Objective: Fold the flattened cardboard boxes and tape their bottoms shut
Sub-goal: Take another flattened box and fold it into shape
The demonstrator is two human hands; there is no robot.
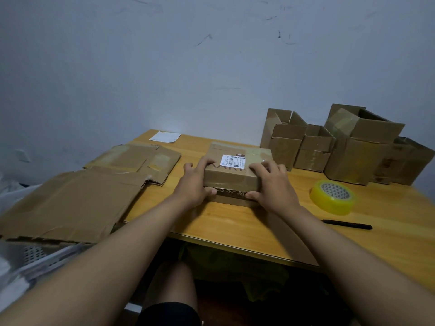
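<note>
- Tape roll (pixel 333 196) and pen (pixel 347 224) lie right of the box (pixel 236 171); flattened cardboard (pixel 70 203) left, folded boxes (pixel 353 147) behind.
- Box sits mid-table (pixel 235 231), long axis left-right, label up.
- Left hand (pixel 194 184) and right hand (pixel 273 187) grip its ends, fingers curled.

Boxes (pixel 237 175) are all plain brown cardboard, the middle one with a white barcode label (pixel 233 160). Tape roll (pixel 333 197) is see-through yellow with a grey triangle-patterned core. Surface (pixel 259 227) is orangey wood, pen (pixel 347 224) black, wall (pixel 164 67) pale bluish-grey with dark scuffs.
</note>
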